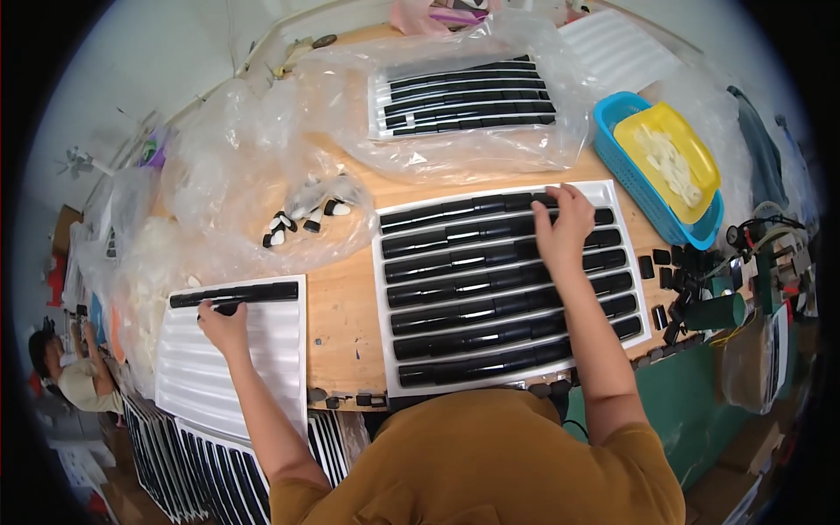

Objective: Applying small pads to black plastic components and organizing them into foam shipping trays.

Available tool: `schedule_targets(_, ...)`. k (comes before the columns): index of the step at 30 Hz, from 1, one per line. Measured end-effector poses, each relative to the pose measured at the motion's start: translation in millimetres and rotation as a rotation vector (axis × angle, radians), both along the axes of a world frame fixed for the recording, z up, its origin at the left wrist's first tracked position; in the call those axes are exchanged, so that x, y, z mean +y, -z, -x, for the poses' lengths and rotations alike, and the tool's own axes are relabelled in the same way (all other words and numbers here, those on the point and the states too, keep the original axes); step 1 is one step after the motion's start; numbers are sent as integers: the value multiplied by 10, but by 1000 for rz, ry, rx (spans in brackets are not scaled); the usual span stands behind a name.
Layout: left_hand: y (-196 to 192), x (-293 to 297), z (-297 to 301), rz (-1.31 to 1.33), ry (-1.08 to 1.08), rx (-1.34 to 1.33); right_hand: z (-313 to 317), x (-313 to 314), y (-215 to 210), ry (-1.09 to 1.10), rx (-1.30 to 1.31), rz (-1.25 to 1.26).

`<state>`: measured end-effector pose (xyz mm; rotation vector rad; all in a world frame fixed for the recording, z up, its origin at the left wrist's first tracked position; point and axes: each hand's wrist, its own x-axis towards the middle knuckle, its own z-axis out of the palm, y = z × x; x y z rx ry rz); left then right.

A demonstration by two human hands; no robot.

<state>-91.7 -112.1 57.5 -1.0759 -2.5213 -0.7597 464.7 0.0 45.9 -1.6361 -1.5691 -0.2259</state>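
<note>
My left hand (225, 327) is over a white ridged tray (229, 367) on the left. Its fingers are closed on a short black tube (229, 308), partly hidden by the hand, just below the top row. That row holds glossy black tubes (236, 296) laid end to end; the grooves below show white. At centre, a larger white tray (382, 302) carries several rows of the same black tubes (472, 284). My right hand (567, 226) reaches to its top row, thumb and fingers pinched around a black tube (544, 199) towards the right end.
Small black-and-white caps (278, 229) lie on clear plastic film. Behind, a bagged tray (378, 105) holds black tubes. At right stands a blue basket (617, 166) with a yellow tray (647, 118) of white pieces; loose black parts (669, 278) lie below. Filled trays lean at lower left, near another person (79, 376).
</note>
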Motion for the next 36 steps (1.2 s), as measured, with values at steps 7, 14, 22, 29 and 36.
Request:
schedule_targets(7,-592,-68,-2252,-273,850,-391,972,-640,-283,-472,332,216)
schedule_targets(14,-461,-150,-3021,-280,1051,-442,878,-762,-422,-861,1017,912)
schedule_targets(22,-260,-82,-1929,-191,818,-205,-1519,635,368,-78,221,433)
schedule_targets(29,182,-29,911,36,327,171,-1655,775,435,-356,535,555)
schedule_targets(36,468,-80,1497,384,203,-290,-1150,552,412,316,-97,444)
